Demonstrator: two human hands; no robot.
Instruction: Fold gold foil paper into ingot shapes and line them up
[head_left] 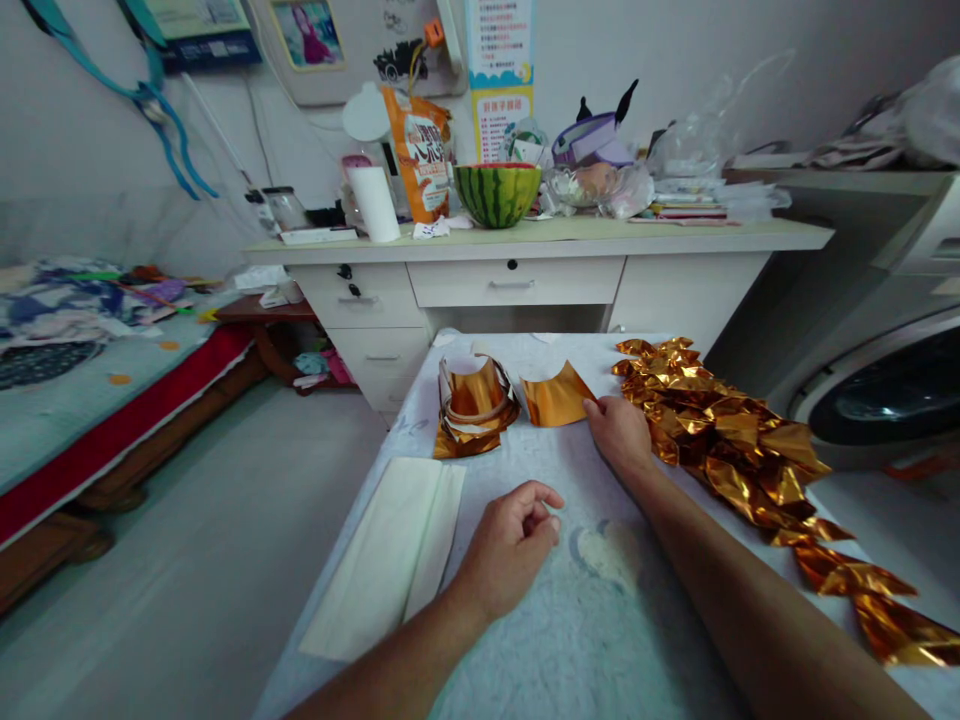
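My right hand (621, 432) pinches the right edge of a curved gold foil sheet (556, 398) near the far part of the cloth-covered table (570, 640). Just left of that sheet sits a stack of curled gold foil sheets (474, 395). My left hand (517, 540) hovers over the middle of the table, fingers curled but apart, with nothing in it. Folded white paper (382, 560) lies at the table's left side. Along the right side runs a heap of folded gold foil pieces (720, 430).
Behind the table stands a white desk (517, 240) with a half watermelon (498, 195), an orange pouch (421, 155) and a white roll (374, 204). A washing machine (862, 330) is at the right, a bed (97, 400) at the left.
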